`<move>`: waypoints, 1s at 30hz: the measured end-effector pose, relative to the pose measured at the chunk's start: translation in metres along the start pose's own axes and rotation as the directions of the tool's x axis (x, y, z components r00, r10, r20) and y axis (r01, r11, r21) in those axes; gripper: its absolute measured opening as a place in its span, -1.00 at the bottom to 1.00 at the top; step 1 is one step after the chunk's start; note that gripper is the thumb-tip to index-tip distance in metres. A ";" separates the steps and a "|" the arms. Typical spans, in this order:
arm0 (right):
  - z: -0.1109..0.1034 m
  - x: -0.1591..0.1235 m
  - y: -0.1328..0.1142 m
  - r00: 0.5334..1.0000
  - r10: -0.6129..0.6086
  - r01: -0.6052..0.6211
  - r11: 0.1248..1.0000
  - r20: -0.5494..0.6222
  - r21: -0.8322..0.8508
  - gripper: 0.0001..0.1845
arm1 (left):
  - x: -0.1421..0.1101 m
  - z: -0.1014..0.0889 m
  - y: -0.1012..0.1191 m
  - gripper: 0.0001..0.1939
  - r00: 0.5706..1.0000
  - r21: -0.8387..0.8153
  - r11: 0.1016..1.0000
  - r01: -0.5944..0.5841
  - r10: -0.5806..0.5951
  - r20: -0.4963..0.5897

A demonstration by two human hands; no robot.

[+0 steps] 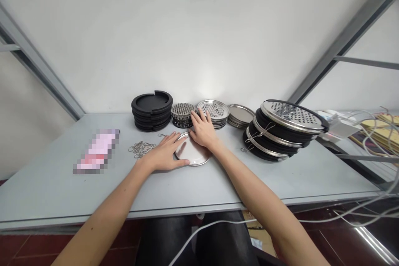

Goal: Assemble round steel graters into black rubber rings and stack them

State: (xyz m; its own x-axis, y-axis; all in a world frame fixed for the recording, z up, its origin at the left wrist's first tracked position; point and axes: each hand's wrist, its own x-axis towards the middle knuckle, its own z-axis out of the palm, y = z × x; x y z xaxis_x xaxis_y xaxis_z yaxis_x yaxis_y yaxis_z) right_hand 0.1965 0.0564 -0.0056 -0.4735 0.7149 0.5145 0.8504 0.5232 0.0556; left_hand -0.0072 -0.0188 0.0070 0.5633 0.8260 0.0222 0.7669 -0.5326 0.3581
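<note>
A round, shiny metal dish (pixel 195 152) with a raised rim lies on the table in front of me. My left hand (pixel 165 153) rests along its left side, fingers stretched out and thumb over the near rim. At the dish's far right edge is my right hand (pixel 204 131), its fingers spread and pointing toward the grater discs. Behind it stand a stack of perforated metal grater discs (pixel 215 109) and a smaller stack of rough-toothed discs (pixel 183 110). Loose wire clips (pixel 141 148) lie left of my left hand.
Black rings (pixel 152 112) are stacked at the back left, and plain metal discs (pixel 241 114) at the back. On the right leans a pile of black rings with grater discs and wire clips (pixel 282 131). A blurred pink object (pixel 99 149) lies left. White cables (pixel 374 133) hang right.
</note>
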 end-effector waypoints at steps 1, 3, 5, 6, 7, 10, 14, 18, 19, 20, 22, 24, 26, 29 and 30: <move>0.000 0.000 0.000 1.000 -0.003 0.003 1.000 0.001 -0.001 -0.34 | 0.000 -0.001 0.001 -0.08 1.000 0.000 1.000 0.004 -0.004 0.002; 0.001 0.000 0.000 1.000 -0.006 0.006 1.000 0.004 -0.006 -0.35 | -0.001 -0.002 0.003 -0.08 1.000 0.003 1.000 0.018 -0.018 0.014; 0.001 0.000 0.001 1.000 -0.009 0.009 1.000 0.006 -0.010 -0.37 | -0.001 -0.003 0.005 -0.08 0.999 0.012 0.999 0.038 -0.039 0.032; 0.001 0.000 0.001 1.000 -0.010 0.010 1.000 0.005 -0.010 -0.37 | -0.001 -0.003 0.005 -0.08 0.998 0.017 0.999 0.047 -0.048 0.037; 0.001 0.000 0.001 1.000 -0.013 0.013 1.000 0.003 -0.009 -0.37 | -0.001 -0.002 0.005 -0.08 0.998 0.020 0.998 0.053 -0.054 0.039; -0.002 -0.002 0.002 0.999 -0.033 0.033 0.999 -0.009 -0.003 -0.37 | -0.001 -0.001 0.002 -0.09 0.998 0.008 0.998 0.057 -0.058 0.020; -0.007 -0.005 0.003 0.998 -0.064 0.065 0.998 -0.028 0.008 -0.40 | 0.000 0.000 -0.002 -0.17 0.996 -0.022 0.996 0.092 -0.092 -0.005; -0.010 -0.005 0.004 0.996 -0.077 0.079 0.997 -0.050 0.028 -0.41 | 0.002 0.000 -0.003 -0.26 0.990 -0.047 0.991 0.122 -0.125 -0.058; -0.011 -0.005 0.003 0.995 -0.080 0.081 0.996 -0.054 0.033 -0.41 | 0.003 0.001 -0.003 -0.28 0.989 -0.053 0.991 0.122 -0.126 -0.075; -0.011 -0.005 0.003 0.995 -0.080 0.082 0.996 -0.058 0.038 -0.42 | 0.003 0.001 -0.004 -0.30 0.988 -0.058 0.991 0.121 -0.126 -0.090; -0.011 -0.004 0.003 0.995 -0.081 0.083 0.996 -0.063 0.041 -0.41 | 0.004 0.002 -0.005 -0.31 0.986 -0.065 0.990 0.124 -0.130 -0.107; -0.012 -0.004 0.003 0.995 -0.081 0.083 0.996 -0.065 0.038 -0.41 | 0.004 0.003 -0.007 -0.31 0.984 -0.064 0.990 0.127 -0.134 -0.116; -0.013 -0.003 0.003 0.994 -0.080 0.082 0.996 -0.069 0.037 -0.42 | 0.004 0.004 -0.008 -0.31 0.984 -0.059 0.991 0.121 -0.128 -0.128; -0.016 -0.002 0.003 0.994 -0.071 0.075 0.996 -0.080 0.045 -0.44 | 0.004 0.004 -0.006 -0.32 0.984 -0.058 0.993 0.105 -0.112 -0.138; -0.017 -0.002 0.003 0.994 -0.068 0.073 0.996 -0.083 0.050 -0.44 | 0.004 0.003 -0.005 -0.32 0.985 -0.059 0.993 0.104 -0.111 -0.134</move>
State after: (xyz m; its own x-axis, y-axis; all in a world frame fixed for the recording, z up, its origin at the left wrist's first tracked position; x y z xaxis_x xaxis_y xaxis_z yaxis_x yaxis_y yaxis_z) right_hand 0.2040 0.0493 0.0080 -0.5099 0.6367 0.5784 0.8013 0.5962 0.0501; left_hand -0.0083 -0.0133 0.0023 0.4284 0.8972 0.1074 0.8015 -0.4322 0.4132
